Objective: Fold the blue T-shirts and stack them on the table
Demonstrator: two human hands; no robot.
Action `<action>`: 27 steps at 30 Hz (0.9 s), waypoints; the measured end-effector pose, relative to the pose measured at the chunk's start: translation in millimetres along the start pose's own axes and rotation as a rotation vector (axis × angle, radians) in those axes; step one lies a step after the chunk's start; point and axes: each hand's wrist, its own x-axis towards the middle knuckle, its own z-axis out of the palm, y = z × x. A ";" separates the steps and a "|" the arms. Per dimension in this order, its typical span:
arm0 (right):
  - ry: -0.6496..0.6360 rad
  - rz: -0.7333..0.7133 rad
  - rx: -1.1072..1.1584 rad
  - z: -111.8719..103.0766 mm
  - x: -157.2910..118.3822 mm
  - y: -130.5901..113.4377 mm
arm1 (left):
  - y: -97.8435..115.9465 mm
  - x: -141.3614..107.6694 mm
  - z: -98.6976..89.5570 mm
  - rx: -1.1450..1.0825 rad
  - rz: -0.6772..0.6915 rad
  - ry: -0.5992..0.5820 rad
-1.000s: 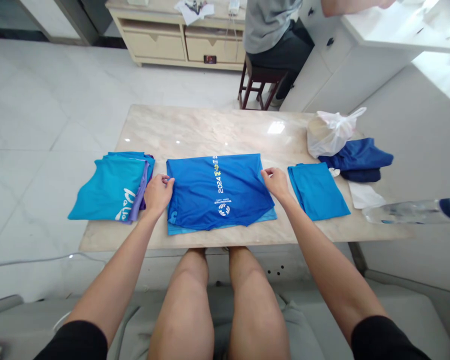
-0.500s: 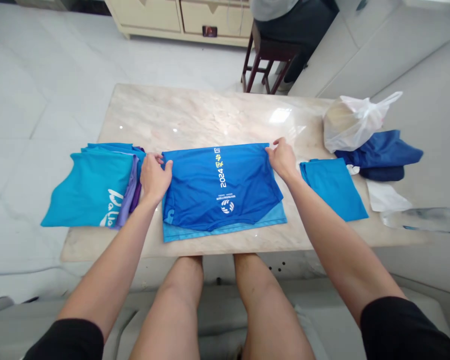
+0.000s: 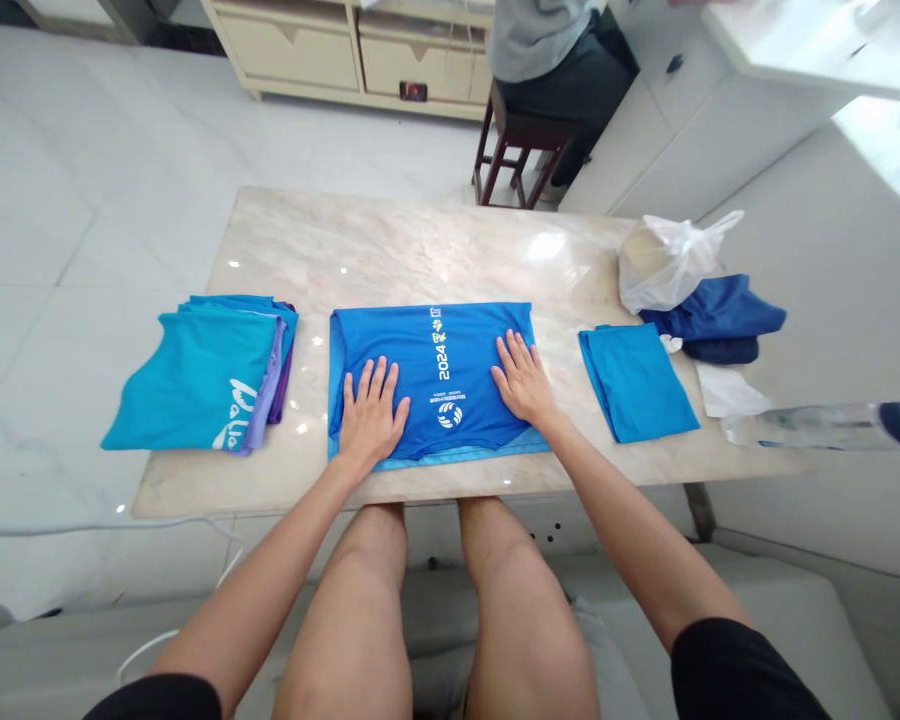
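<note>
A blue T-shirt [image 3: 412, 350] with white and yellow print lies folded over on the marble table [image 3: 390, 235], its lighter blue layer showing along the left and near edges. My left hand [image 3: 373, 410] rests flat on its lower left part, fingers spread. On the right side of the shirt my right hand [image 3: 523, 380] lies open too, palm down. To the left sits a stack of folded shirts [image 3: 187, 370], turquoise on top with purple ones below. A folded bright blue cloth [image 3: 637, 380] lies to the right.
At the table's right end are a white plastic bag [image 3: 660, 265], a dark blue cloth [image 3: 720, 310], a white tissue [image 3: 729, 390] and a clear bottle [image 3: 810, 425] on its side. Beyond the table a person [image 3: 562, 70] sits on a dark wooden stool [image 3: 521, 130].
Both hands have left the shirt's far corners and moved inward and nearer, now lying flat on the fabric. The camera view has shifted slightly.
</note>
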 end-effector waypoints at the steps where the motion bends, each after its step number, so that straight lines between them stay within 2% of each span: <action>1: 0.004 0.030 -0.004 -0.8 -5.1 -5.0 | -2.1 5.9 -4.5 0.004 0.036 -0.024; 4: -0.011 0.138 0.025 -8.3 -29.2 -22.1 | 2.6 20.5 -31.0 0.026 0.118 -0.124; 7: -0.045 0.215 0.131 -26.6 -67.1 -35.6 | 27.0 7.3 -72.5 0.006 0.049 -0.115; 9: 0.011 0.249 0.238 -44.1 -101.5 -44.9 | 49.7 -25.7 -101.4 -0.127 -0.020 -0.129; 12: 0.113 0.318 0.487 -72.0 -163.7 -70.6 | 82.6 -99.1 -138.5 -0.401 -0.035 -0.239; 14: 0.119 0.390 0.690 -87.0 -205.9 -98.9 | 99.9 -146.8 -155.9 -0.383 -0.049 -0.226; 16: 0.137 0.421 0.848 -96.2 -243.0 -133.1 | 111.4 -180.6 -166.0 -0.268 -0.060 -0.217; 18: 0.170 0.427 0.940 -98.9 -272.1 -167.5 | 115.8 -195.8 -169.8 -0.197 -0.091 -0.201; 22: 0.321 0.443 0.845 -92.4 -307.1 -217.6 | 110.1 -186.2 -169.4 -0.287 -0.180 -0.167; 24: 0.367 0.390 0.726 -88.5 -316.8 -229.5 | 107.6 -177.3 -169.1 -0.313 -0.177 -0.165; 27: 0.425 0.299 0.604 -85.8 -324.3 -231.7 | 111.2 -173.8 -169.5 -0.251 -0.145 -0.175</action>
